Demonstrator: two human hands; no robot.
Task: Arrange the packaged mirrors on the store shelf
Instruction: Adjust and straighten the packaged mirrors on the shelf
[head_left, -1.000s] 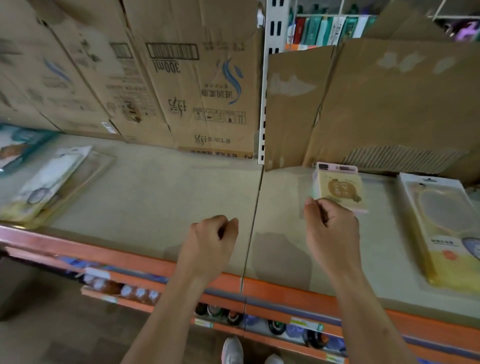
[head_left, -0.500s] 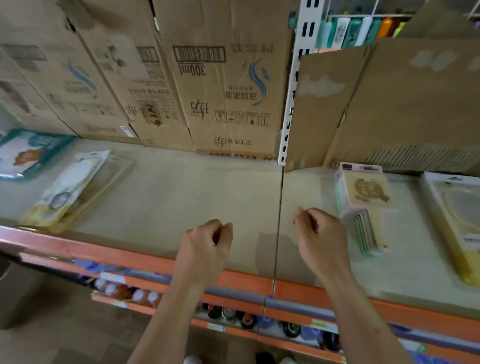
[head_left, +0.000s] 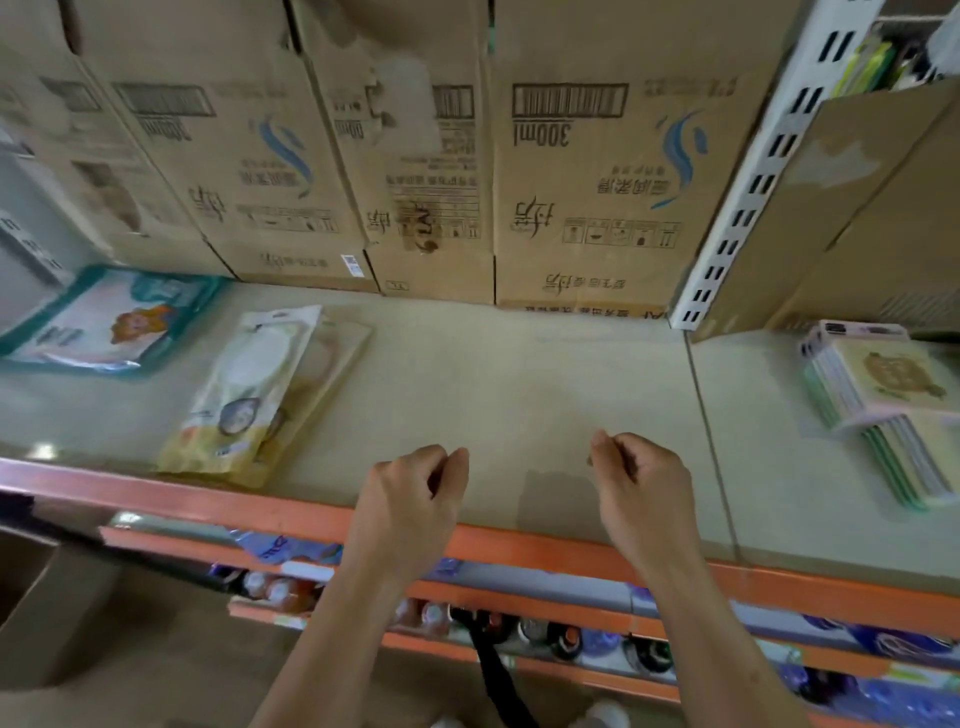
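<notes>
Both hands hover over the front of the beige shelf (head_left: 519, 384), empty. My left hand (head_left: 410, 499) has its fingers curled inward and holds nothing. My right hand (head_left: 639, 483) is likewise curled with nothing in it. A fanned stack of small packaged mirrors (head_left: 883, 410) with pink and green edges lies at the right of the shelf, well apart from my right hand. At the left lie two overlapping yellow-and-white mirror packs (head_left: 249, 395), and a teal-edged pack (head_left: 109, 322) sits at the far left.
Tall cardboard cartons (head_left: 582, 171) line the back of the shelf. A white slotted upright (head_left: 753, 171) divides the bays, with more cardboard (head_left: 857, 208) to its right. The orange shelf edge (head_left: 545, 551) runs below my hands, above lower shelves of bottles (head_left: 545, 634).
My right hand let go of the small mirror pack, left it on the stack at the right, and drew back left. The view swung left, bringing the left packs closer to the middle.
</notes>
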